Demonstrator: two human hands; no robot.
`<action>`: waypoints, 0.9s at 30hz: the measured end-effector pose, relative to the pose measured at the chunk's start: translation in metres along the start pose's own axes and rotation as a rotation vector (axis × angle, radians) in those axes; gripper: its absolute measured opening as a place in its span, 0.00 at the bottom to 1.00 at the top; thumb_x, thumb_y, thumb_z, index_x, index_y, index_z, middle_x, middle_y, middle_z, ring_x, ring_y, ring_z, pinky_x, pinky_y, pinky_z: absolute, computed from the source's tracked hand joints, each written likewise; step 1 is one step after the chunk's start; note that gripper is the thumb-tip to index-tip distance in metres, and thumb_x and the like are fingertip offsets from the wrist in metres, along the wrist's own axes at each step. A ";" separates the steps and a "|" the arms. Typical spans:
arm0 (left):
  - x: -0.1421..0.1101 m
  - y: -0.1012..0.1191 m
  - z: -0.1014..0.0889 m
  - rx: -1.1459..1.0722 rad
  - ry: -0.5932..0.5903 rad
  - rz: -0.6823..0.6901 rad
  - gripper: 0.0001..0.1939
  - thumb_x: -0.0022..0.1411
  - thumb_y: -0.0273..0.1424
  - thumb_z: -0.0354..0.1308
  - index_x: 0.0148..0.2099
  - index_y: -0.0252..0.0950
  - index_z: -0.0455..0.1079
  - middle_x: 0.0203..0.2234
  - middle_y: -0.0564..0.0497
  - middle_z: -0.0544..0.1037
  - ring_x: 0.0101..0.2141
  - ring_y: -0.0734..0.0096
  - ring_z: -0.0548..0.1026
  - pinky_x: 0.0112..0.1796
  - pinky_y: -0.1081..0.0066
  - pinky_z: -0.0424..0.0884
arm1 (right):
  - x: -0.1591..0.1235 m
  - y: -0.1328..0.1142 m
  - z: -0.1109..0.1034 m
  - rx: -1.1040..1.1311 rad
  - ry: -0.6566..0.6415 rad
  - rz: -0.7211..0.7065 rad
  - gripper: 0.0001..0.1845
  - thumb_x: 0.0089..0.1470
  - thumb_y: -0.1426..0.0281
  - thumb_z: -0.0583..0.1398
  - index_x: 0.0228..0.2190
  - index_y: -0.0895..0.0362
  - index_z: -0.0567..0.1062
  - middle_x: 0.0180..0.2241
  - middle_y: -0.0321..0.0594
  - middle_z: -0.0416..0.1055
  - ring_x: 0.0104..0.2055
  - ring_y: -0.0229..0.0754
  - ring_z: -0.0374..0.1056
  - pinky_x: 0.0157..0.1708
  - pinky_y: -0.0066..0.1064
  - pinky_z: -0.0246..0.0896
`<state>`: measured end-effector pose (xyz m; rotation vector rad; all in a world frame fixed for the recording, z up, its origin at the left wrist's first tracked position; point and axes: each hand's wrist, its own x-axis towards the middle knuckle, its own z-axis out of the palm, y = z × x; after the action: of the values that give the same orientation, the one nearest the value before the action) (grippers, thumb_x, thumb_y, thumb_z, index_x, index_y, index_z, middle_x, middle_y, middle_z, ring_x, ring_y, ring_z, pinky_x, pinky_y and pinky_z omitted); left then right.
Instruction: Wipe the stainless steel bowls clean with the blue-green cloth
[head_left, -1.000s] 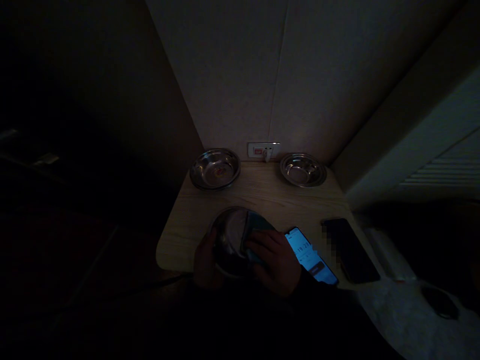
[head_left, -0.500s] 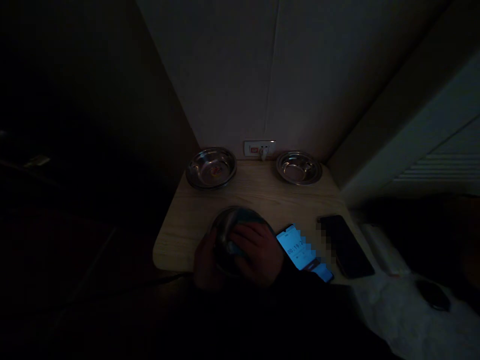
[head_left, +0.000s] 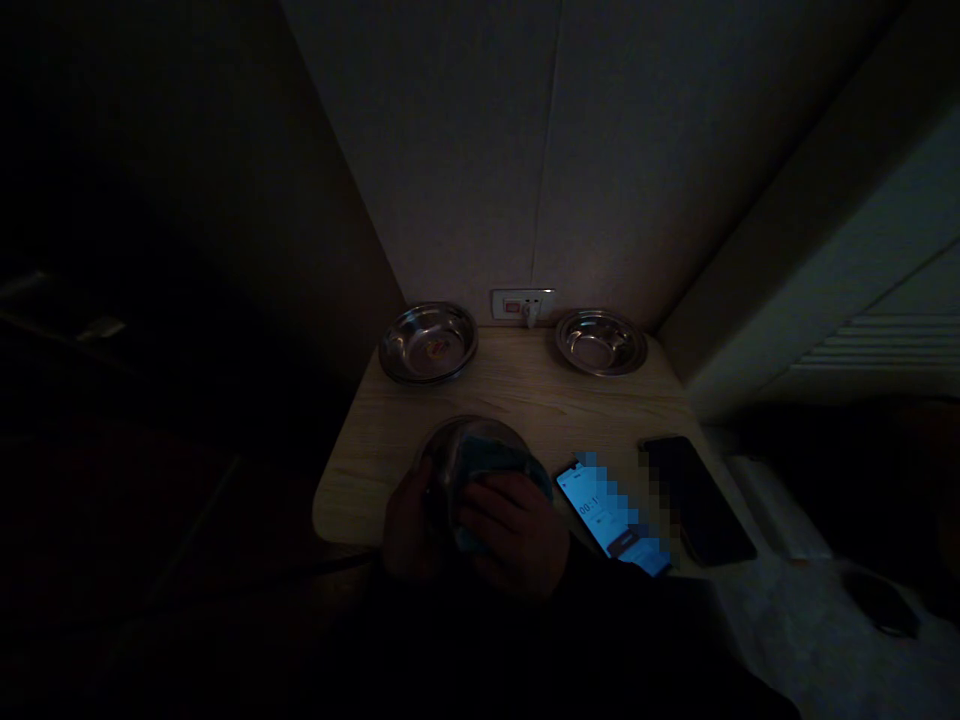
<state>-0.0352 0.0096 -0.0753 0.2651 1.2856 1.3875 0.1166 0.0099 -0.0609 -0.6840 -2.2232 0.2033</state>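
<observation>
In dim light, a round metal bowl [head_left: 444, 441] is at the table's near edge, in front of my body. My left hand [head_left: 407, 527] is closed on the bowl's left side, its thumb by the rim. A teal cloth [head_left: 495, 456] lies bunched over the bowl's right part. Curled over that cloth, my right hand [head_left: 517, 528] presses it against the bowl. The lower part of the bowl is lost in shadow and behind my hands.
Shiny metal bowls stand at the table's back left [head_left: 429, 345] and back right [head_left: 601, 342]. A lit phone [head_left: 606, 518] and a dark phone [head_left: 701, 502] lie to the right on the wooden table [head_left: 352, 470]. Behind is a wall socket [head_left: 514, 304] with a plug.
My right hand has shifted slightly down with the cloth, and more of the cloth shows above its fingers. My left hand keeps its hold on the bowl. The whole view has shifted slightly.
</observation>
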 end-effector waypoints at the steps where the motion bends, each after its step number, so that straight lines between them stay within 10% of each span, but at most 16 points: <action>1: -0.001 0.001 0.002 -0.008 -0.017 -0.059 0.14 0.51 0.40 0.60 0.34 0.34 0.76 0.28 0.48 0.79 0.39 0.60 0.76 0.42 0.63 0.70 | -0.006 0.002 -0.003 0.005 -0.007 -0.014 0.16 0.54 0.67 0.54 0.43 0.59 0.73 0.43 0.44 0.74 0.45 0.48 0.65 0.42 0.41 0.63; 5: -0.008 0.011 0.015 -0.049 -0.117 -0.191 0.18 0.55 0.44 0.54 0.35 0.35 0.77 0.36 0.43 0.80 0.42 0.54 0.75 0.45 0.58 0.69 | -0.029 0.014 -0.014 0.017 0.021 0.050 0.17 0.54 0.69 0.54 0.45 0.58 0.72 0.43 0.47 0.73 0.45 0.49 0.66 0.42 0.42 0.64; 12: -0.018 0.029 0.004 0.213 0.054 0.165 0.17 0.34 0.18 0.66 0.30 0.39 0.76 0.32 0.50 0.80 0.48 0.54 0.70 0.51 0.65 0.64 | -0.033 0.020 -0.015 0.142 0.161 0.409 0.19 0.50 0.75 0.53 0.45 0.56 0.72 0.42 0.45 0.73 0.46 0.48 0.68 0.43 0.42 0.65; 16: -0.018 0.027 -0.003 0.145 0.053 0.071 0.00 0.44 0.28 0.62 0.23 0.37 0.73 0.20 0.50 0.77 0.35 0.56 0.76 0.42 0.60 0.70 | -0.033 0.022 -0.018 0.209 0.216 0.671 0.16 0.54 0.71 0.52 0.43 0.55 0.73 0.41 0.44 0.74 0.42 0.46 0.70 0.41 0.40 0.67; 27: -0.018 -0.001 0.000 -0.116 -0.028 -0.024 0.13 0.48 0.36 0.63 0.38 0.39 0.75 0.40 0.46 0.79 0.44 0.52 0.75 0.44 0.57 0.71 | -0.034 0.013 -0.003 0.359 0.229 0.847 0.15 0.57 0.65 0.53 0.42 0.55 0.74 0.36 0.43 0.75 0.36 0.45 0.71 0.34 0.38 0.68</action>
<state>-0.0295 -0.0055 -0.0668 0.1886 1.1773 1.4278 0.1430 0.0025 -0.0856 -1.3239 -1.5065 0.8692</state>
